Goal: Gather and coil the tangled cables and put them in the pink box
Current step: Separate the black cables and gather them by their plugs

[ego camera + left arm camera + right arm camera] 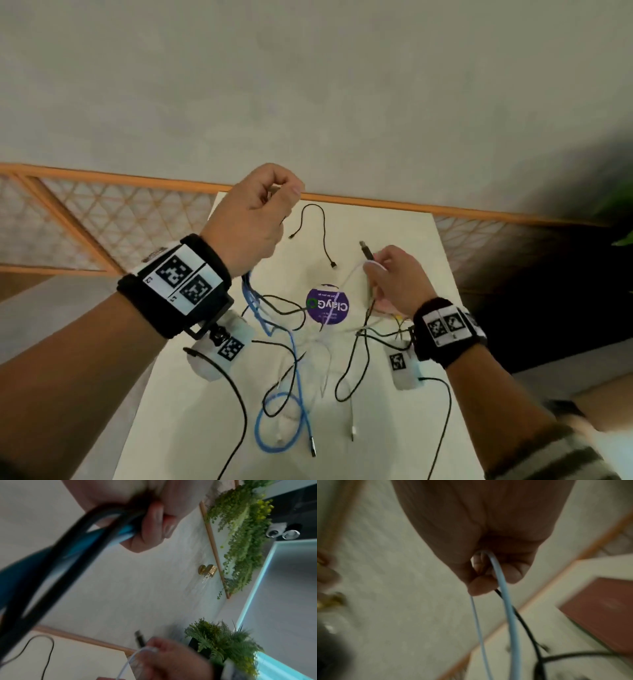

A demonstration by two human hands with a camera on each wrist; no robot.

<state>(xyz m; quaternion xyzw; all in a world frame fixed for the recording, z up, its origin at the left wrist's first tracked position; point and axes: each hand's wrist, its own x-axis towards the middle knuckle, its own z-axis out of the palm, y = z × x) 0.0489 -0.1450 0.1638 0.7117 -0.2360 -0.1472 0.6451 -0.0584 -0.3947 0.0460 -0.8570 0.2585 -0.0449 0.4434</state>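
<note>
My left hand (250, 219) grips blue cable (126, 532) and black cable (96, 524) loops, clear only in the wrist view; my right hand (397, 277) pinches the white cable (352, 274) above the desk (404, 233).

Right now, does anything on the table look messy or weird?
Yes. The cables lie in a tangle on the white table, black, white and blue ones crossing over each other and over a round purple sticker. The left hand and right hand each hold some. Nothing looks broken or spilled.
</note>
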